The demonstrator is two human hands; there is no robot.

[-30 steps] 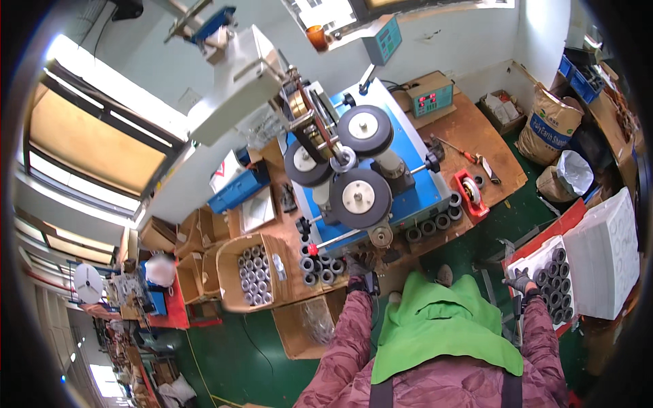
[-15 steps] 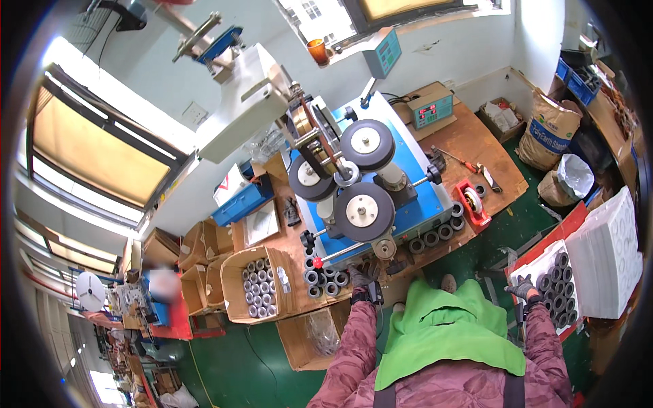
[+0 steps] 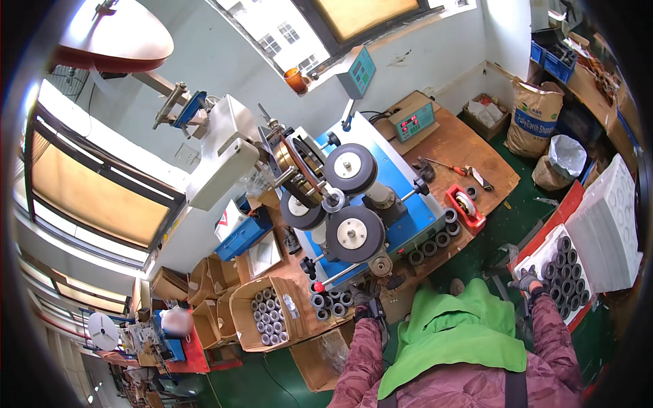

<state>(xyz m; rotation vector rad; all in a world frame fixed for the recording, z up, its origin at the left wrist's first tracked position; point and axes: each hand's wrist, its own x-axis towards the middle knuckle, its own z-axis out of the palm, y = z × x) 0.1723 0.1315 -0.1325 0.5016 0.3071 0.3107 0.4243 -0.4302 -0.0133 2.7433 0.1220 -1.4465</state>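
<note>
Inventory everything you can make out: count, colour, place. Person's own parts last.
Workbench: one, brown, centre
Machine: one, blue-topped, on the workbench
Wheels: three, black with pale hubs, on the machine
Control boxes: two, teal-faced, behind the machine
Tape dispenser: one, red, workbench's right
Loose rings: many, grey to black, near the machine's front
Cardboard boxes: several, brown, mostly left; one holds rings
Foam tray: one, white, right
Tray rings: over ten, dark, on the tray
Mug: one, amber, windowsill
Distant clutter: too small to count
Apron: one, green, on the person
Left hand: one, dark-gloved, workbench's front edge
Right hand: one, grey-gloved, beside the tray rings
</note>
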